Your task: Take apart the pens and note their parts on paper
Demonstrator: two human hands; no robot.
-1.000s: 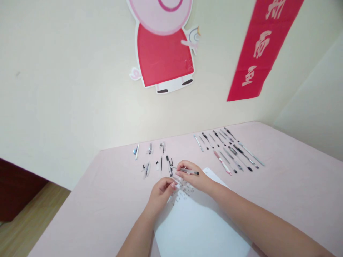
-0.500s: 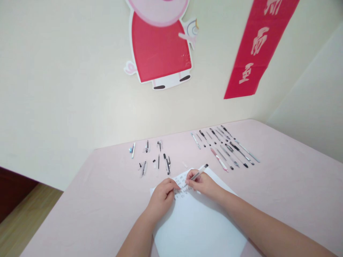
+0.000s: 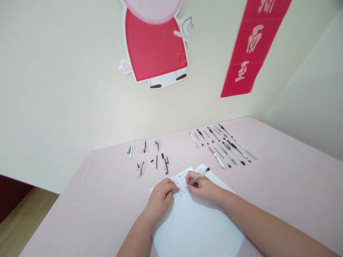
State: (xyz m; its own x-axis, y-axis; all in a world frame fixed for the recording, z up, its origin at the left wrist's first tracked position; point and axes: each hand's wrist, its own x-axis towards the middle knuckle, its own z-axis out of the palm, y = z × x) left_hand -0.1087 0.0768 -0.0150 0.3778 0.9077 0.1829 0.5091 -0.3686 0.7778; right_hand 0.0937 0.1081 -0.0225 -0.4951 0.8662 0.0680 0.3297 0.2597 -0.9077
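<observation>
My right hand (image 3: 201, 186) grips a clear pen (image 3: 200, 175) in a writing hold, its tip down on a white sheet of paper (image 3: 195, 225) that carries small handwritten marks near its far edge. My left hand (image 3: 161, 195) rests on the sheet's left part with its fingers curled, pressing the paper against the pink table (image 3: 88, 203). Nothing shows inside the left hand's fingers.
A row of several pens (image 3: 222, 146) lies at the table's far right. Several pen parts and caps (image 3: 150, 157) are laid out at the far middle. Behind the table, the cream wall holds a cartoon cutout (image 3: 154, 43) and a red banner (image 3: 252, 46).
My right hand brought the pen from above the parts down onto the paper and turned it into a writing hold. The view drifted slightly; my left hand stayed on the sheet.
</observation>
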